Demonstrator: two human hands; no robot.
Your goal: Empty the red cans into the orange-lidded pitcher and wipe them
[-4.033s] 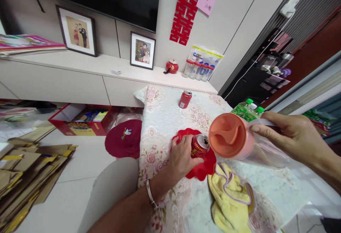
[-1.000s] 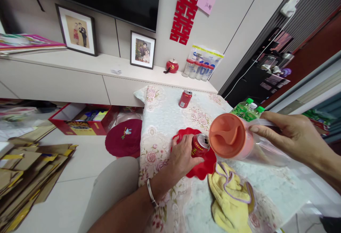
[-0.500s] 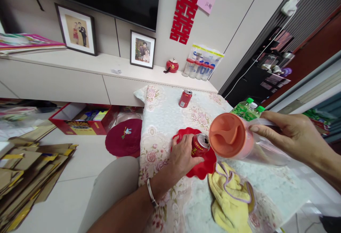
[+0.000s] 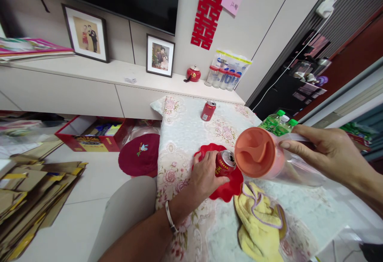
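My left hand (image 4: 206,176) is wrapped round a red drink can (image 4: 225,163) that has its top opened. The can stands in a red scalloped dish (image 4: 229,190), tilted slightly to the right. In my right hand (image 4: 332,148) is the handle of a clear plastic pitcher (image 4: 302,170) with an orange lid (image 4: 254,152). The pitcher lies tipped on its side in the air, its lid close against the can's rim. Whether any liquid runs between them I cannot tell. Just below the pitcher a crumpled yellow towel (image 4: 260,222) rests on the flowered tablecloth (image 4: 179,142).
A second red can (image 4: 208,111) stands farther back on the table. Green-capped bottles (image 4: 277,122) are beyond the pitcher. Behind the table runs a white cabinet (image 4: 134,70) with picture frames and jars. A maroon stool (image 4: 139,155) and flattened cardboard (image 4: 36,198) are at the left.
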